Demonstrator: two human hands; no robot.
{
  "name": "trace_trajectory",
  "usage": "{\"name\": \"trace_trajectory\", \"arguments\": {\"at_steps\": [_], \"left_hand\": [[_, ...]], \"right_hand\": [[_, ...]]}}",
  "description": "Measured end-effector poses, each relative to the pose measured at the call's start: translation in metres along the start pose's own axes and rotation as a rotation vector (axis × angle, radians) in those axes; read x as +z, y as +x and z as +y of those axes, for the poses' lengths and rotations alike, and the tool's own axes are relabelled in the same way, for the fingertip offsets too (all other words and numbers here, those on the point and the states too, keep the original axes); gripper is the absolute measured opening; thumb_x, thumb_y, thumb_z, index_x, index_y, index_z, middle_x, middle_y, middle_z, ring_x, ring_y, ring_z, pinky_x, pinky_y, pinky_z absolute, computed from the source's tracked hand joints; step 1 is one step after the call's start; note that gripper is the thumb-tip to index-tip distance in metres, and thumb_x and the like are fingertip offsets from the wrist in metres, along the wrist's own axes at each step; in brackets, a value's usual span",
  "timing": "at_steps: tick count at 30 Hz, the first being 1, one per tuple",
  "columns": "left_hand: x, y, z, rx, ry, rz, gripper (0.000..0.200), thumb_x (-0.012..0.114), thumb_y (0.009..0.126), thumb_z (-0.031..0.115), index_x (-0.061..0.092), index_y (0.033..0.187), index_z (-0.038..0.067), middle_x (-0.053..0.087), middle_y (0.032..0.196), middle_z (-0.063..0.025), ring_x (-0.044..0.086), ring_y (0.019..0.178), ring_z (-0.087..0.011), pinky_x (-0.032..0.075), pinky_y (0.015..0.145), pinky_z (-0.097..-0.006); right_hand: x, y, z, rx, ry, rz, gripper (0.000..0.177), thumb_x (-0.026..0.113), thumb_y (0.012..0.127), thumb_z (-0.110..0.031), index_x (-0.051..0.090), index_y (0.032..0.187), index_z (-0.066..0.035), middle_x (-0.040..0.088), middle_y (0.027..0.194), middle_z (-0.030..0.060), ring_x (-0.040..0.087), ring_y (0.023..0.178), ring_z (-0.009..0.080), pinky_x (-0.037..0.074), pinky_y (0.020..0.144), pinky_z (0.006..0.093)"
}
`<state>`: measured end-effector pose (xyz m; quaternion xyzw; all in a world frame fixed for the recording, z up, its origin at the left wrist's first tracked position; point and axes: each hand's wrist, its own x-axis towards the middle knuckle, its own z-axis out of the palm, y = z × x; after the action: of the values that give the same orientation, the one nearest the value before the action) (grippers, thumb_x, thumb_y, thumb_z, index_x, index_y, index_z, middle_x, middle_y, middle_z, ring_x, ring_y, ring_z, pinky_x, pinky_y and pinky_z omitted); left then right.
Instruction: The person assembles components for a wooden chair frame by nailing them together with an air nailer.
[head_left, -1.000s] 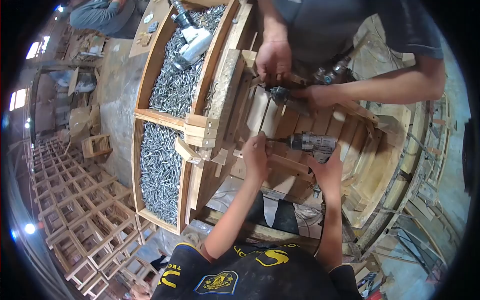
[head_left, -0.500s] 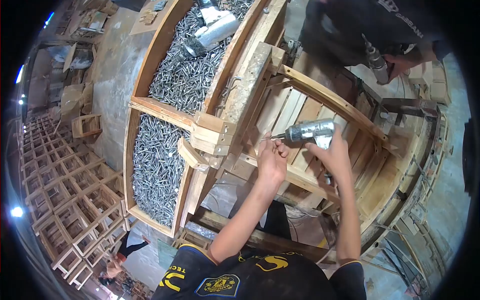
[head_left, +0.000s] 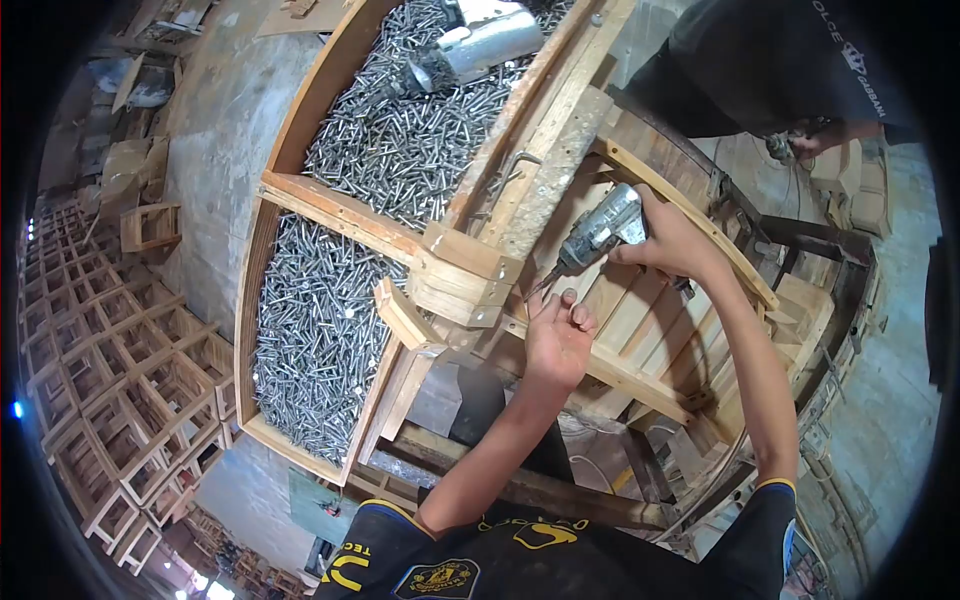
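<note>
My right hand (head_left: pixel 680 235) grips the handle of a silver pistol-shaped power screwdriver (head_left: pixel 606 222), its bit slanting down and left. By the bit's tip, my left hand (head_left: pixel 560 340) is turned palm up with curled fingers. Its fingertips pinch a thin screw (head_left: pixel 532 292), partly hidden, at the end of the bit. Both hands are over a slatted wooden frame (head_left: pixel 640 376), near its left corner. Beside my left hand, small wooden blocks (head_left: pixel 462 280) are stacked at the edge of the screw box.
A two-part wooden box (head_left: pixel 340 222) full of loose screws (head_left: pixel 320 340) stands at left. Another power screwdriver (head_left: pixel 480 50) lies on the upper screws. At upper right, a co-worker's hand (head_left: pixel 825 138) holds a partly hidden tool. Many wooden frames (head_left: pixel 120 400) are stacked at far left.
The view has shifted. My right hand has moved up with the screwdriver, which now slants down toward my left fingertips instead of lying nearly level. The co-worker's hand and tool have moved farther toward the edge.
</note>
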<state>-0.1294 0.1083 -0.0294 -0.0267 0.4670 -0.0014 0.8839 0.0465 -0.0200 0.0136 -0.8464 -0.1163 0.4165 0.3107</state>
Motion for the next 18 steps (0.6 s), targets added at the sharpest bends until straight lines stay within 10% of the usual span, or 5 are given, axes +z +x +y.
{"name": "trace_trajectory", "arguments": {"at_steps": [12,18], "left_hand": [[0.003,-0.011,0.005,-0.023,0.083,-0.004,0.008,0.037,0.105,0.014,0.043,0.105,0.019,0.047,0.093,-0.0024,0.041,0.072,-0.0157,0.038,0.068,-0.0314],[-0.01,-0.018,0.007,-0.088,0.109,-0.014,0.035,0.04,0.103,0.012,0.039,0.138,0.012,0.046,0.087,-0.0015,0.039,0.07,-0.0132,0.038,0.067,-0.0294]], "right_hand": [[0.002,0.013,0.011,-0.128,-0.132,0.05,0.085,0.081,0.068,-0.025,0.038,0.135,0.006,0.061,0.072,0.0121,0.058,0.047,0.0192,0.047,0.044,0.0321],[-0.006,0.027,-0.01,-0.04,-0.241,-0.085,0.087,0.079,0.067,-0.03,0.036,0.133,0.009,0.064,0.076,0.0184,0.065,0.065,0.0267,0.053,0.06,0.038]]}}
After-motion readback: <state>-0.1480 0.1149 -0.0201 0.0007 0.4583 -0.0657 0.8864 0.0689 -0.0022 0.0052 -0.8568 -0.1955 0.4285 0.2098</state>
